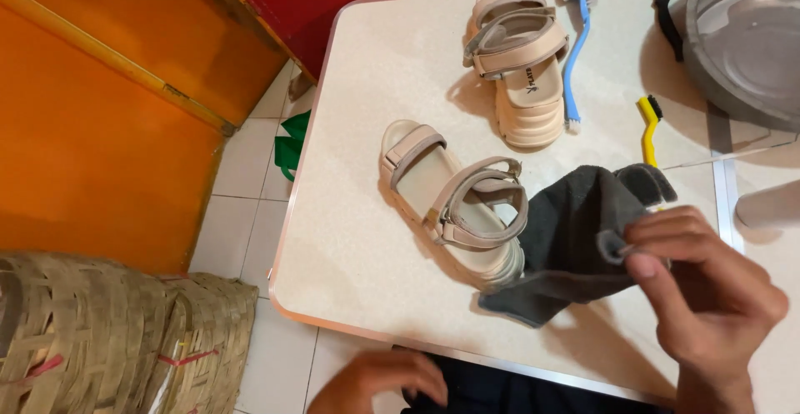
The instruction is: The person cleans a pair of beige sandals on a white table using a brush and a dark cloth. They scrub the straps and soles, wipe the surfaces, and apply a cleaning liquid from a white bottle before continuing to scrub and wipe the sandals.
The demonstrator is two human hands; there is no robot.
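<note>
R hand (708, 297): grip pinched on edge of dark grey cloth (575, 239), raised just above table (367, 239). Cloth hangs beside near beige sandal (454, 206), touching its heel end. L hand (379, 381): below table edge, holding nothing, fingers loosely curled. 2nd sandal (517, 64) lies farther back, blue brush (575, 56) just beside it.

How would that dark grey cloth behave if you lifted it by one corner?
Probably floppy: the dark grey cloth already sags in folds where the right hand pinches its edge. It looks light, since two fingertips raise it. Its soft weave seems unlikely to slip, though it may drag against the sandal beside it.
</note>
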